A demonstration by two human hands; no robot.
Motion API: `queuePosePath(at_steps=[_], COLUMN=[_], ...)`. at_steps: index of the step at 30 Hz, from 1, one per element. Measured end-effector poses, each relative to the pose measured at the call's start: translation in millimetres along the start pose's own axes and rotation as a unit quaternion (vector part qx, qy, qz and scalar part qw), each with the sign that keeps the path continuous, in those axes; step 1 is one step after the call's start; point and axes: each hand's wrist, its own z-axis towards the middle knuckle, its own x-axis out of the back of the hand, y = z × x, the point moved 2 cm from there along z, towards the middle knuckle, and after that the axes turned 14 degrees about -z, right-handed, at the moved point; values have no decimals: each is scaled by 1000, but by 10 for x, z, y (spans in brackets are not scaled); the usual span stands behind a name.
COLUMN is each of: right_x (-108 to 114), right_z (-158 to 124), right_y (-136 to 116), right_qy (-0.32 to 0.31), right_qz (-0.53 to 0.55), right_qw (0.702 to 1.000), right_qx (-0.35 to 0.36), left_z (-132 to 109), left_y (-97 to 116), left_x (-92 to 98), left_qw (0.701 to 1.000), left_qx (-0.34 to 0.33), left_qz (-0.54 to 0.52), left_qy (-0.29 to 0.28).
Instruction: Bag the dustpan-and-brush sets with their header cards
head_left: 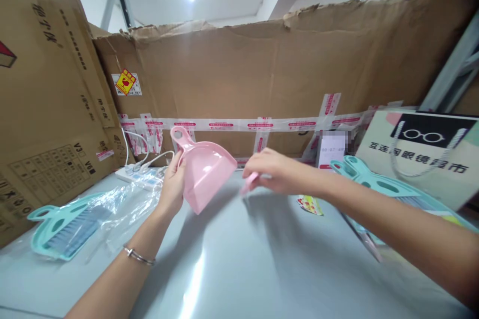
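Softly pink, glossy dustpan (207, 172)

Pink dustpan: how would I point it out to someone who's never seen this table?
Find the big cardboard wall behind the grey table. In front of it, left of centre, the left hand grips the dustpan near its looped handle. Unlike the turquoise dustpan at far left and the turquoise one at far right, it is all pink.
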Motion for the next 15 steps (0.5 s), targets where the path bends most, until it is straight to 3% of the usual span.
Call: queuePosePath(at_steps=[3, 5, 7, 9, 12, 15], right_x=[321, 356, 255, 81, -179, -323], right_z=[-12, -18, -14, 4, 39, 48], right_y=[-45, -95, -147, -164, -139, -112], right_qy=[82, 39, -31, -32, 81, 181], right_qz=[218, 335, 400, 399, 351, 281], right_qw=[963, 928, 903, 898, 891, 888], right_qx=[-139, -156, -152, -184, -277, -317], left_z=[-106, -214, -328, -429, -534, -568], left_y=[-7, -19, -45, -89, -165, -200], left_x=[-103, -188, -267, -326, -382, -396], left_qw=[996, 988, 977, 966, 942, 931], left_qx=[56, 91, 125, 169, 246, 273], left_qz=[10, 13, 10, 2, -17, -36], left_qy=[-76, -128, -171, -197, -229, -241])
